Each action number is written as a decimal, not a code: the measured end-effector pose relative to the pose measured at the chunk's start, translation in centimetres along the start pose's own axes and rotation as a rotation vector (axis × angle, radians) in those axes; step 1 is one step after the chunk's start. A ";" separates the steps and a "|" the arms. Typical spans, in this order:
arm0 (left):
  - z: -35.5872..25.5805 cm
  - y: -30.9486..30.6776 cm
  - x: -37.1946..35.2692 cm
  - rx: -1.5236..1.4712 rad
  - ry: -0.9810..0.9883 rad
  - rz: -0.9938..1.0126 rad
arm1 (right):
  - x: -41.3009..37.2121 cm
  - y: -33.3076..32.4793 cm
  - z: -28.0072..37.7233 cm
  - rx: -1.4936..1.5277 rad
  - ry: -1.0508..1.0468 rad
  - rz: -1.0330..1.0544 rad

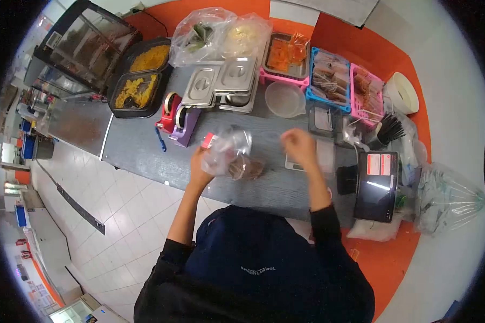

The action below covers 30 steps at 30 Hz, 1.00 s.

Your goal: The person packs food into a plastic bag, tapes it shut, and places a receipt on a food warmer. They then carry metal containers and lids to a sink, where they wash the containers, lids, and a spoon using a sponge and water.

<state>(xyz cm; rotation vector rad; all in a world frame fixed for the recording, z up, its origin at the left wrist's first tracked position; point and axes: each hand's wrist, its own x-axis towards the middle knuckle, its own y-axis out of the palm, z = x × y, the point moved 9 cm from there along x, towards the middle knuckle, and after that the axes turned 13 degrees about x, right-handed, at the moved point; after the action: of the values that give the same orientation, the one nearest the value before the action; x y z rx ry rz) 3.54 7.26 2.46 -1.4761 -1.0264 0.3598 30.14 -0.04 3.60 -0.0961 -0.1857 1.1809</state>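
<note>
While the left hand (200, 168) grips a clear bag (233, 156), right hand (300, 146) blurred, openness unclear, navy garment (240, 242) lettered "Tommy"

At my left, a display case (86, 48) adjoins two black trays (115, 101) of yellow food. Right of these, I see lidded steel pans (202, 86) grouped closely together. A white bowl (402, 92) is positioned at the far right, against the orange wall (421, 116). Nearer me, a tablet (377, 199) (screen mostly dark) displays red-and-white panels.
</note>
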 end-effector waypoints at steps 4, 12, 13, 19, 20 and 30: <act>3.9 1.5 1.0 -0.208 -0.081 -0.062 | -3.3 12.4 0.3 0.081 0.068 0.205; 3.2 1.0 1.5 -0.224 -0.145 0.085 | -3.6 14.6 1.6 -0.301 0.018 0.019; 3.4 1.3 1.4 -0.225 -0.139 0.087 | -3.8 14.8 1.3 -0.258 0.046 0.055; 2.8 1.4 1.0 -0.143 -0.077 0.014 | -2.8 16.4 0.7 -0.215 0.042 -0.037; 2.5 0.7 1.0 -0.175 -0.048 -0.045 | -2.6 16.4 0.9 -0.163 0.004 -0.083; 2.0 -1.9 1.3 -0.362 -0.019 -0.047 | -3.0 17.4 -0.1 -0.061 -0.095 -0.193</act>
<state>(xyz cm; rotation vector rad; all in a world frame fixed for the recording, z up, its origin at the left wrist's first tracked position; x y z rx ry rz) 2.13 9.27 4.20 -1.7692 -1.1827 0.1582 13.23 3.73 0.27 -0.0740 -0.3088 0.9884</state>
